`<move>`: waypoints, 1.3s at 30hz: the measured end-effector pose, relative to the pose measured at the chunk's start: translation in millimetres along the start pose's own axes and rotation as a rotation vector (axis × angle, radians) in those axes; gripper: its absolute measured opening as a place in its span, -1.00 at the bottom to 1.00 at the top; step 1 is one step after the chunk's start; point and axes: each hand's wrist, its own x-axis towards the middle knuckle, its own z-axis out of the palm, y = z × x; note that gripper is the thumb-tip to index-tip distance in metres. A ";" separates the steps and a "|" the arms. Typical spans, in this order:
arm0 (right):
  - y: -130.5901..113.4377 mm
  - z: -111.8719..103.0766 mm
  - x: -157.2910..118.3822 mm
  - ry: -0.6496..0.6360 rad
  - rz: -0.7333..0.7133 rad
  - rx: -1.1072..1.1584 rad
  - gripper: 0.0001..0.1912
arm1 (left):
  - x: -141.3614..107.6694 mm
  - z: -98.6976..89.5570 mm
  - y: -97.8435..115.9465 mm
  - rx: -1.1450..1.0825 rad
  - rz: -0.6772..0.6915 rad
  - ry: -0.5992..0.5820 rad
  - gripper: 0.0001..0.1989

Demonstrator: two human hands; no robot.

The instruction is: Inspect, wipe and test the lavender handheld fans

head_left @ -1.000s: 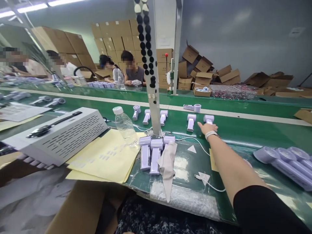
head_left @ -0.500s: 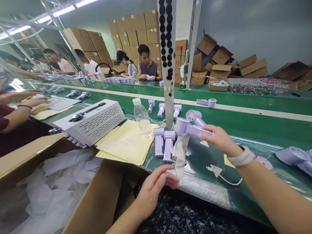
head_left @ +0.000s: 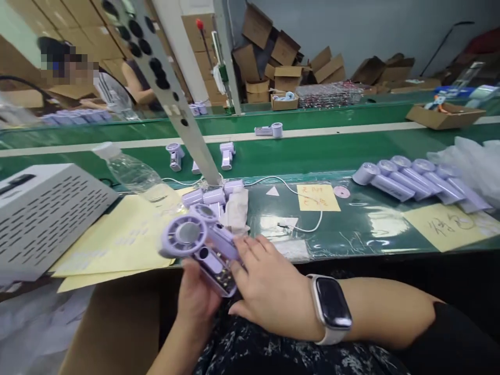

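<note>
Cradling the front lilac handheld fan from below, the left hand was wrapped round its handle, probably to steady it near the edge of the table; the right hand rested bent fingers against the rear fan, but whether they pinched it I could not tell.

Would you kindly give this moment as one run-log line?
Left hand: holding round-headed lilac plastic fan | Right hand: touching second lilac plastic fan | Nearby: crumpled light-grey cloth, flat pink disc
</note>
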 end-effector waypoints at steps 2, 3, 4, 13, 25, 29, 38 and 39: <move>-8.9 2.0 0.4 0.039 -0.084 -0.107 -0.39 | 1.8 -1.2 9.0 0.075 0.063 0.017 -0.48; -12.7 2.5 0.7 0.057 -0.124 -0.152 -0.48 | 1.7 -0.6 14.1 0.113 0.081 0.011 -0.49; -15.5 2.5 1.4 0.070 -0.160 -0.180 -0.55 | 1.4 0.6 19.1 0.148 0.099 0.000 -0.50; 55.3 -3.7 5.6 -0.248 0.256 -0.096 -0.78 | 9.1 -1.7 27.2 0.187 0.300 0.030 -0.33; 58.1 18.2 9.0 -0.287 0.283 -0.168 -0.83 | 5.9 1.9 19.5 0.199 0.243 -0.076 -0.28; 39.7 4.6 23.3 -0.298 0.171 -0.155 -0.79 | 8.0 4.1 25.5 0.232 0.304 -0.089 -0.26; 18.0 -0.3 20.5 -0.186 0.000 -0.152 -0.74 | -0.7 15.9 33.4 0.197 0.313 -0.182 -0.37; 17.7 -0.1 20.9 -0.190 0.002 -0.146 -0.74 | 0.0 17.9 33.2 0.187 0.324 -0.179 -0.37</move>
